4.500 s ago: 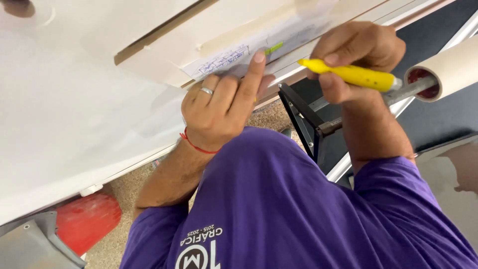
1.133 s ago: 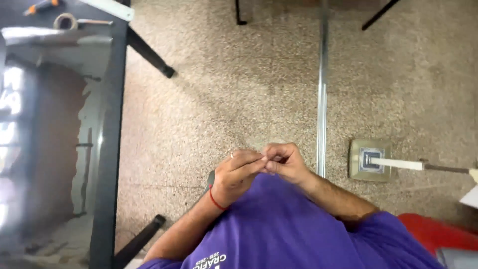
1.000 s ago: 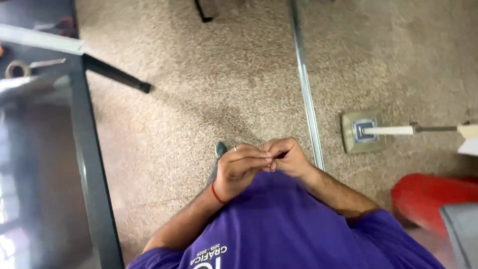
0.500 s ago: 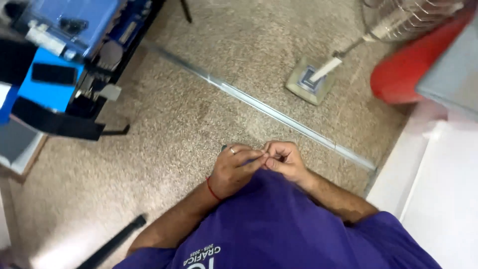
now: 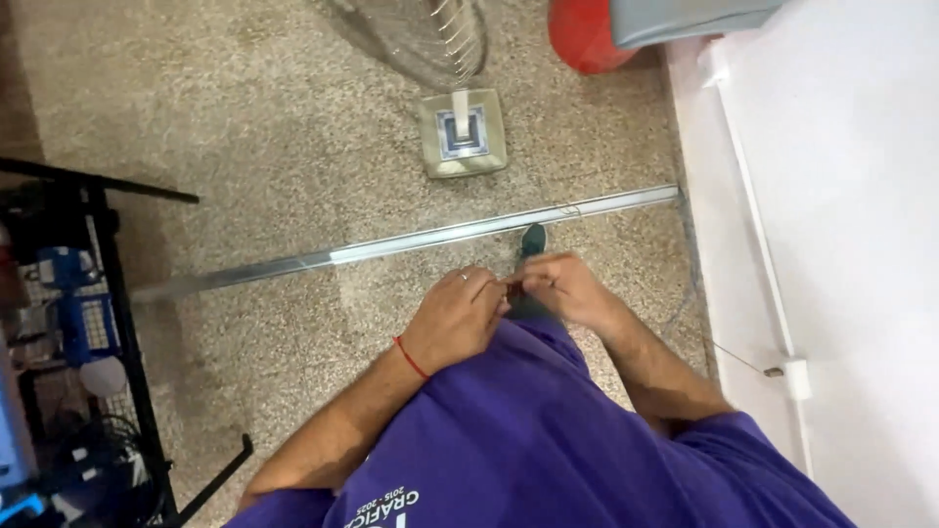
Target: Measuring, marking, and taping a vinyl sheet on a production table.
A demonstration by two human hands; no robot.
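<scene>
Here left hand (image 5: pixel 455 318) and right hand (image 5: pixel 562 288) meet fingertip to fingertip, pinched on something too small to identify, just below the metal floor rail (image 5: pixel 411 240).

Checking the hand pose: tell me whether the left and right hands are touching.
Touching. The head view shows the left hand and right hand meeting at the fingertips in front of the purple shirt, with no gap visible.

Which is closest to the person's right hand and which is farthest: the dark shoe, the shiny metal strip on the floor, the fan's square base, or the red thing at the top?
From the right hand, in the head view:
1. Dark shoe, just above the hand.
2. Shiny metal strip, lying across the floor just past the shoe.
3. Fan's square base, farther up the floor.
4. Red thing, at the top edge.
</scene>
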